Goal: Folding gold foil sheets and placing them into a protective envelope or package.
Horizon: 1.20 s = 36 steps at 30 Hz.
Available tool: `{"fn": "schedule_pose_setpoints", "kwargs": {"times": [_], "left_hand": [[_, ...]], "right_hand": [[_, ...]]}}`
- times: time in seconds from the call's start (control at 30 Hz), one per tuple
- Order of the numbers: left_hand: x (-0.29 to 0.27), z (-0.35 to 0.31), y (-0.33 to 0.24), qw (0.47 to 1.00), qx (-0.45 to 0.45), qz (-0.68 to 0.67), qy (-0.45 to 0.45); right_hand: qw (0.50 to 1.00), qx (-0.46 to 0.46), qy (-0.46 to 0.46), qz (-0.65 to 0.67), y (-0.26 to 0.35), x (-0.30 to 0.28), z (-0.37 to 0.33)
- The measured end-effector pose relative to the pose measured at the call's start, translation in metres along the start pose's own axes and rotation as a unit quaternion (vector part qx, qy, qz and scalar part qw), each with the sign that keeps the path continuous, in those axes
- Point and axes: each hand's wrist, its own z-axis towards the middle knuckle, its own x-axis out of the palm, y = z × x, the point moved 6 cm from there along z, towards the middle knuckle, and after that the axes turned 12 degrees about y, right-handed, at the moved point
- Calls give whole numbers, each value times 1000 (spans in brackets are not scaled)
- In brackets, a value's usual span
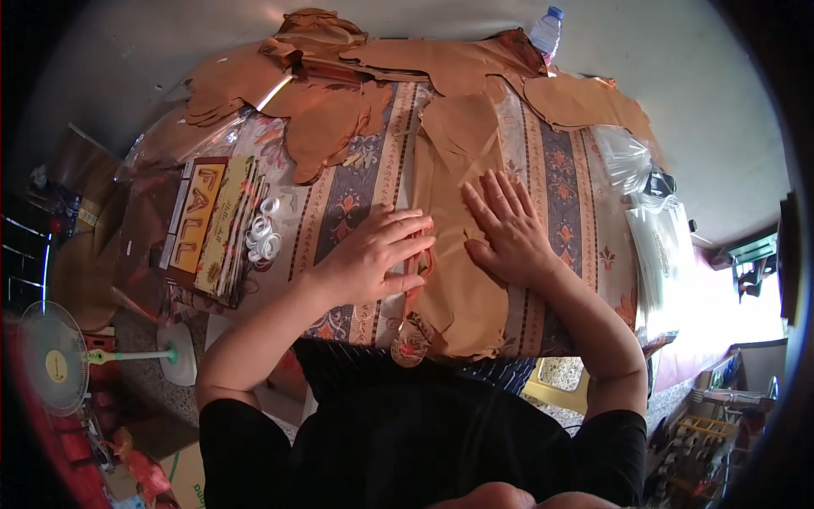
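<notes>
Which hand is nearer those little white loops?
The left hand, with bent fingers; the right hand, fingers spread on tan sheeting, is farther from the white loops.

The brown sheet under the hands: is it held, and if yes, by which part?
The right hand lies spread on the brown sheet, not gripping it. The left hand is at its left edge; whether it pinches there cannot be told.

Tan sheet [449, 276], centre: matt, smooth, crinkled along edges. Bottle [547, 36], upper right: glossy clear plastic. Bags [651, 254], right: thin shiny plastic. Card stack [212, 233], left: paper-like.
</notes>
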Motion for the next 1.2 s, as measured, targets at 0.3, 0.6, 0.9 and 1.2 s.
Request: {"fn": "schedule_pose_setpoints", "kwargs": {"times": [0.3,0.6,0.9,1.2], "left_hand": [[12,-8,-3,998,-28,49,27],[25,-49,-51,995,6,23,99],[15,-40,-67,991,56,88,-83],[22,-12,-54,974,147,161,-60]], "right_hand": [[999,-2,25,-39,5,4,-4],[998,0,66,-24,23,1,-34],[998,8,55,-23,40,0,-53],[998,14,48,-41,39,3,-55]]}}
